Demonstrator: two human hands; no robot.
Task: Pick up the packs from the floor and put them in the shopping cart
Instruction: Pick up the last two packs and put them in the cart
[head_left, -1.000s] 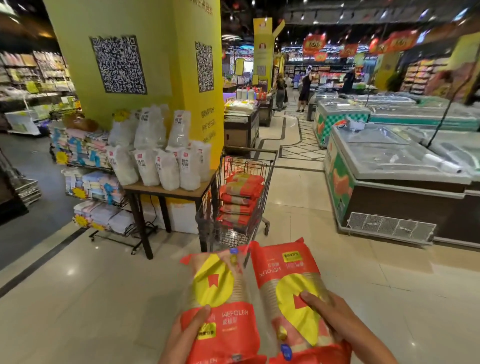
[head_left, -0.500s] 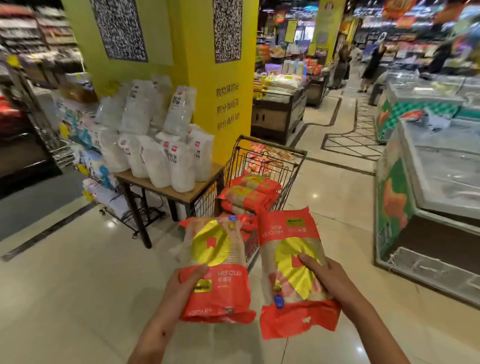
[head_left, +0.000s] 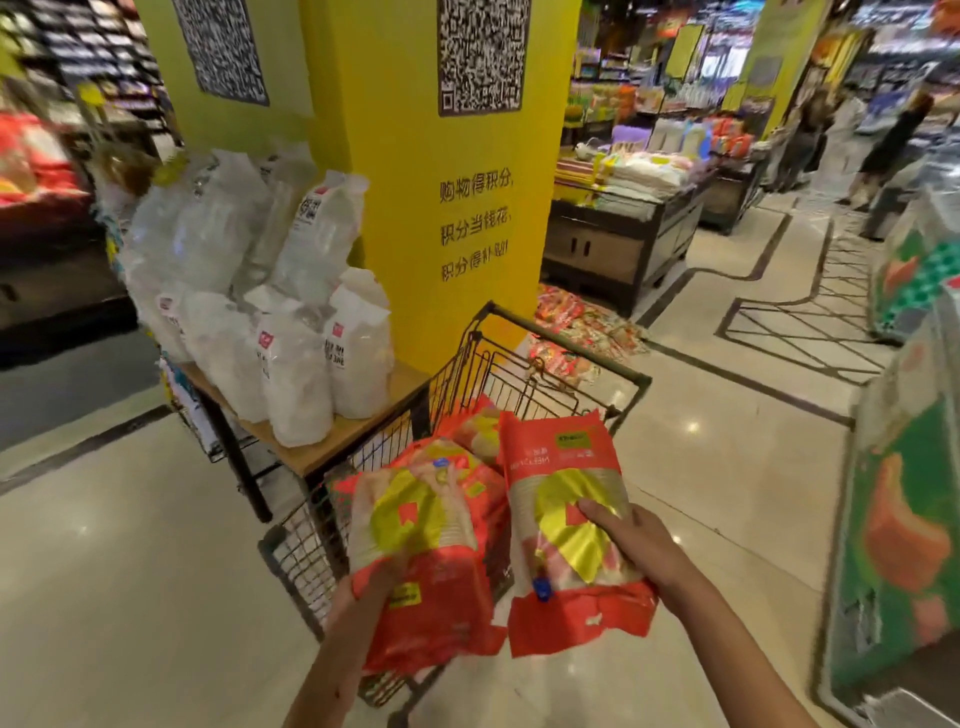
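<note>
I hold two red packs with yellow round labels over the near end of a black wire shopping cart (head_left: 566, 340). My left hand (head_left: 363, 597) grips the left pack (head_left: 415, 551) by its lower edge. The right pack (head_left: 566, 519) is held by my right hand (head_left: 631, 540), fingers spread over the pack's front. Inside the cart lie more red packs (head_left: 480, 431), partly hidden behind the two I hold. Several more red packs (head_left: 582, 325) lie on the floor beyond the cart, at the foot of the yellow pillar.
A wooden table (head_left: 332, 447) piled with white bags stands left of the cart, touching its side. The yellow pillar (head_left: 441, 218) rises behind. A green freezer chest (head_left: 904, 519) lines the right side. Display stands and people are further down the aisle.
I have walked closer to the cart. Both packs have moved forward and now hang over the cart's near end instead of in front of it.
</note>
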